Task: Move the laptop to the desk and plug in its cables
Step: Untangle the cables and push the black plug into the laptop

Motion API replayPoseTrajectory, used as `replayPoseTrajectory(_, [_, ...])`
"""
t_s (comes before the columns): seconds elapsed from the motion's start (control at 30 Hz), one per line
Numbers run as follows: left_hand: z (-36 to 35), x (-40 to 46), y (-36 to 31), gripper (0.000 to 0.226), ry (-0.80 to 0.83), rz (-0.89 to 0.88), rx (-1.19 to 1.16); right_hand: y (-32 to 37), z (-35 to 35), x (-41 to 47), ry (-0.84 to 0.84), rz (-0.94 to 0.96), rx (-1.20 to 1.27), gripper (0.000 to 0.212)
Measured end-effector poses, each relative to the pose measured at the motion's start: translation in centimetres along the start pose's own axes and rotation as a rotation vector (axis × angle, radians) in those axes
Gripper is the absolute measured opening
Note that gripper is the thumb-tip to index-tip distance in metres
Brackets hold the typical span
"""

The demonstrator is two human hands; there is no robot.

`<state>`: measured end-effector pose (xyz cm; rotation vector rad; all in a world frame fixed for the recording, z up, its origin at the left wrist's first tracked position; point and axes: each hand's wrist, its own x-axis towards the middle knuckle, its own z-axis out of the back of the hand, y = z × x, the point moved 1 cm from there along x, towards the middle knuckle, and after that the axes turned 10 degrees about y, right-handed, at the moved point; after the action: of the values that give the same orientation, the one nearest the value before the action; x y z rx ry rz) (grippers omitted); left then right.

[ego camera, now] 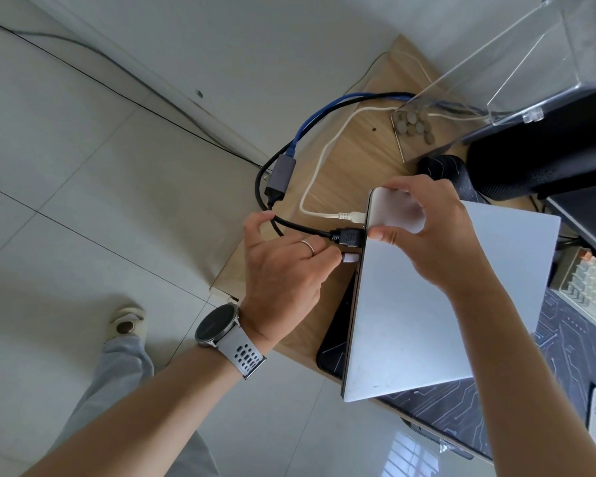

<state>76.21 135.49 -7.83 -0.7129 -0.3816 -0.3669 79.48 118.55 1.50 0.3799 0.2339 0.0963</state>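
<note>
A closed silver laptop (427,321) lies on the wooden desk (351,160), partly on a dark desk mat (565,346). My right hand (430,232) grips the laptop's far left corner. My left hand (283,266) pinches a small grey plug (351,258) at the laptop's left edge. A black cable's plug (348,235) sits in the edge just above it. A white cable (324,156) is plugged in further up. A grey adapter (279,177) with a blue cable (324,115) hangs off the desk's edge.
A clear plastic box (516,74) with several coins (413,127) stands at the back of the desk. A black speaker (544,156) sits beside it. A keyboard (592,287) lies at the right. Tiled floor (83,201) spreads to the left.
</note>
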Motion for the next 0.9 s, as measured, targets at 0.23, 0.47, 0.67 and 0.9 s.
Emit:
replayPoseTrajectory(0.23, [0.2, 0.1, 0.1, 0.041, 0.023, -0.049, 0.022, -0.3, -0.1, 0.1, 0.016, 0.005, 0.009, 0.053])
replayPoseTrajectory(0.47, [3.9, 1.6, 0.8, 0.019, 0.222, -0.232, -0.014, -0.1, 0.3, -0.2, 0.048, -0.037, 0.043, 0.054])
replayPoseTrajectory(0.67, [8.9, 7.8, 3.2, 0.03, 0.131, -0.117, -0.178, 2.0, 2.7, 0.3, 0.006, -0.036, 0.15, 0.064])
replayPoseTrajectory(0.9, [9.7, 15.9, 7.1, 0.034, 0.042, -0.068, -0.179, 4.2, 5.9, 5.2, -0.123, 0.003, 0.203, 0.061])
